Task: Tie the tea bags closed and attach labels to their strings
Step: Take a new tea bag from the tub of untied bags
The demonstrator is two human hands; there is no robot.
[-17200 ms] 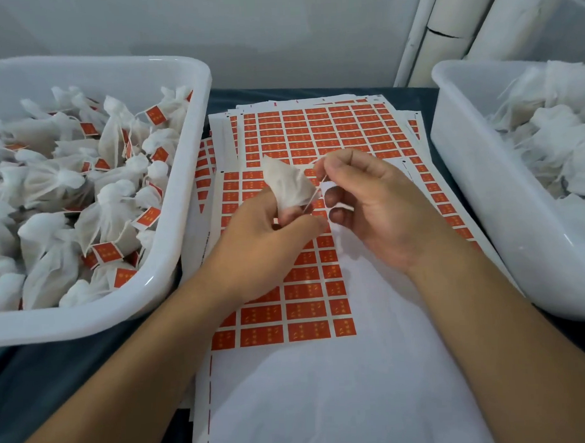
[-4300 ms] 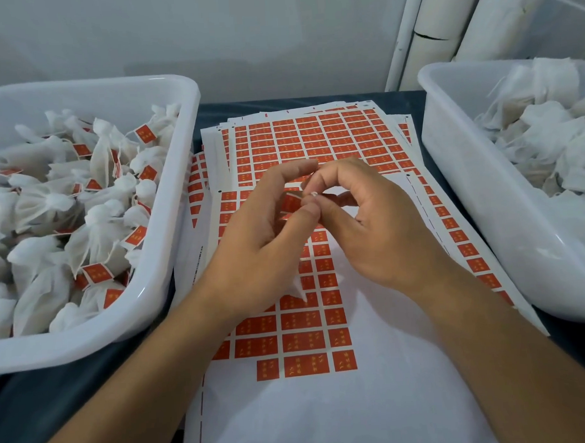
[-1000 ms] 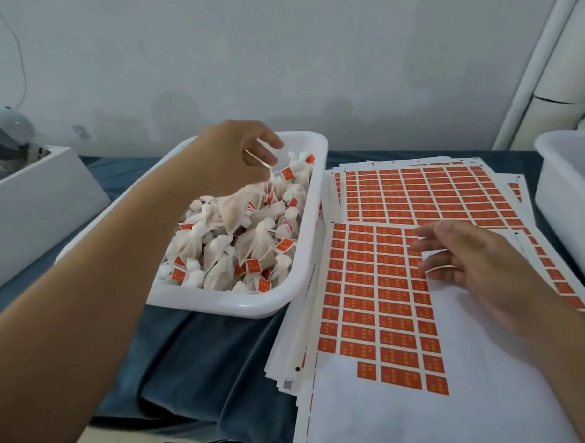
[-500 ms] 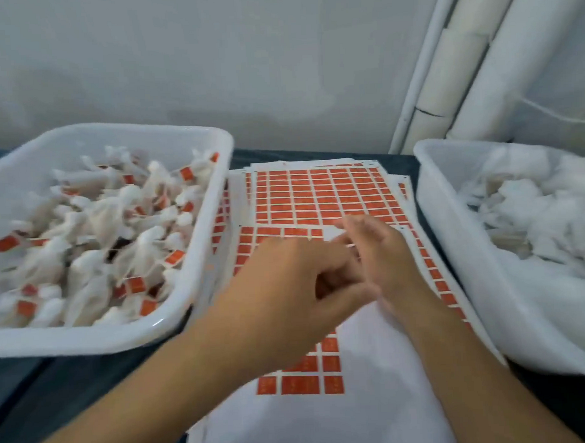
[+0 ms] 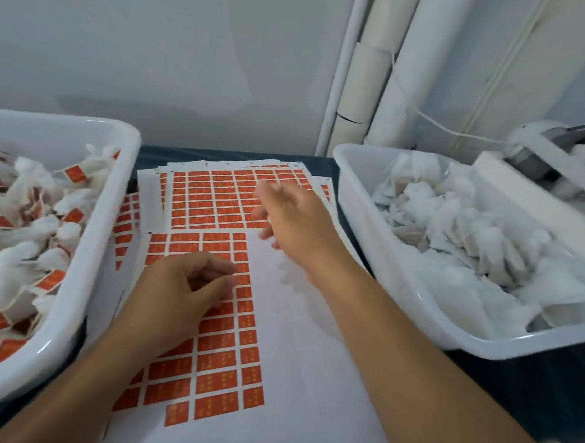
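A dark tabletop (image 5: pixel 329 163) fills the view, seen from above by the person working at it. On the left stands a white plastic tub (image 5: pixel 96 248) piled with finished tea bags (image 5: pixel 36 230), each tied shut and carrying a small orange label on its string. On the right stands a second white tub (image 5: pixel 378 238) heaped with untied tea bags (image 5: pixel 450 222), plain white and without labels. Between the tubs lie overlapping label sheets (image 5: pixel 217 197), white paper printed with rows of small orange labels (image 5: pixel 216 360); the nearest sheet is bare on its right side, where its labels are gone.

The right hand (image 5: pixel 294 218) hovers over the sheets, blurred by motion, its fingers spread and holding nothing, and it points toward the right tub. The left hand (image 5: pixel 184 291) hangs low over the nearest sheet with fingers loosely curled; it seems to hold nothing, though whether it touches the paper cannot be told.

The step in hand appears to be fetching the next untied bag. To do it well, the right hand should pinch a single bag near its open top, lift it free of its neighbours, and bring it to the middle, where the left hand can steady it for tying.
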